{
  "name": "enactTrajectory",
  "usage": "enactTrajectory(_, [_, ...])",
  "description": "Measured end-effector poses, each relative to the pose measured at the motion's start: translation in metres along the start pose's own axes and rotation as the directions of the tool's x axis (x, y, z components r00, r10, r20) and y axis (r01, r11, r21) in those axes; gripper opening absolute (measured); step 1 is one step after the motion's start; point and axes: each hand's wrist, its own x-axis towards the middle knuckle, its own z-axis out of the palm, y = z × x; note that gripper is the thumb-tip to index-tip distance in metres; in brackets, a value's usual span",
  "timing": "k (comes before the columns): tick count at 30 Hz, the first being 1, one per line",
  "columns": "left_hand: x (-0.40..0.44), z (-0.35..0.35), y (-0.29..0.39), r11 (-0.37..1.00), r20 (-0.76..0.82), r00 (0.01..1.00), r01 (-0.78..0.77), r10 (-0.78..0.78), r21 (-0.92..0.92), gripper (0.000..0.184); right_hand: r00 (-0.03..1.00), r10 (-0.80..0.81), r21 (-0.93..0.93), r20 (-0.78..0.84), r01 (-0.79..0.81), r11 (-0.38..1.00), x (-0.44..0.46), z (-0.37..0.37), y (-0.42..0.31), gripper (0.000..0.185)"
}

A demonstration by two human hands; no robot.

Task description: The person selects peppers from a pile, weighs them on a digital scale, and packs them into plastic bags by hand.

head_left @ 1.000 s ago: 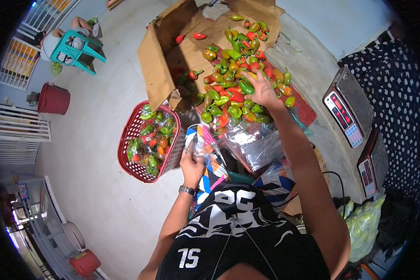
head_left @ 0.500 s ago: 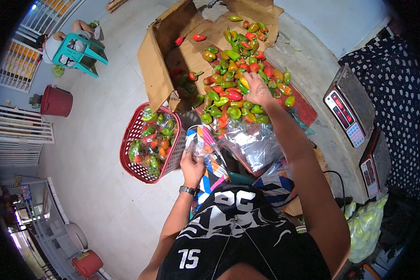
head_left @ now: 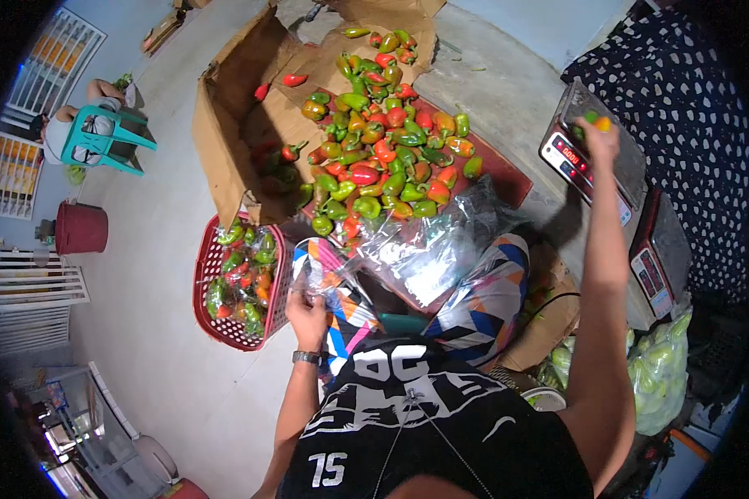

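My right hand point(head_left: 601, 143) is closed round a few bell peppers point(head_left: 602, 124), green and yellow-orange, at the platform of the digital scale point(head_left: 567, 151). Whether they touch the platform I cannot tell. Down by my knee, my left hand point(head_left: 306, 318) grips a clear plastic bag point(head_left: 314, 281). In front of me lies a pile of red, green and mixed-colour peppers point(head_left: 383, 150), spread over an opened cardboard box point(head_left: 240, 100) and a dark red board point(head_left: 508, 176). More clear plastic bags point(head_left: 429, 258) rest at the near edge of the pile.
Left of my legs stands a red perforated basket point(head_left: 201, 287) holding bagged peppers. A second scale point(head_left: 659, 274) sits nearer me on the right, beside a bag of pale green produce point(head_left: 659, 374). Far left, a person sits on a green plastic chair point(head_left: 91, 137).
My right hand has gone from the pepper pile to the scale on the right, carrying peppers. My left hand still holds the plastic bag near my knee. The view has shifted to the right.
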Motion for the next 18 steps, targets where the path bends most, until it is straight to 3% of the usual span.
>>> enactTrajectory(2, [0.001,0.002,0.009,0.998,0.010,0.999,0.052,-0.052,-0.039,0.066,0.999,0.032,-0.126,-0.022,-0.034,0.991,0.052,-0.029,0.037,0.101])
enactTrajectory(4, [0.003,0.008,0.005,0.997,-0.051,0.998,-0.050,0.048,-0.051,0.066,0.996,0.071,-0.339,-0.052,-0.085,0.937,0.074,-0.050,0.048,0.107])
enactTrajectory(6, [0.000,0.006,0.018,0.996,-0.016,0.997,0.080,-0.080,-0.025,0.065,0.995,0.102,-0.324,-0.006,-0.099,0.941,0.081,-0.058,0.053,0.115])
enactTrajectory(9, [0.002,0.010,0.013,0.999,-0.048,0.999,0.000,0.003,0.050,0.063,0.994,0.103,-0.367,0.028,-0.085,0.926,0.103,-0.051,0.062,0.119])
enactTrajectory(16, [0.004,0.008,0.004,0.993,-0.010,0.993,0.114,-0.115,-0.024,0.065,0.998,0.054,-0.465,0.036,-0.031,0.885,0.117,-0.022,0.072,0.119])
enactTrajectory(18, [0.006,0.009,0.000,0.998,-0.007,0.998,0.063,-0.063,0.011,0.065,0.995,0.073,-0.484,0.069,-0.030,0.874,0.120,-0.017,0.074,0.120])
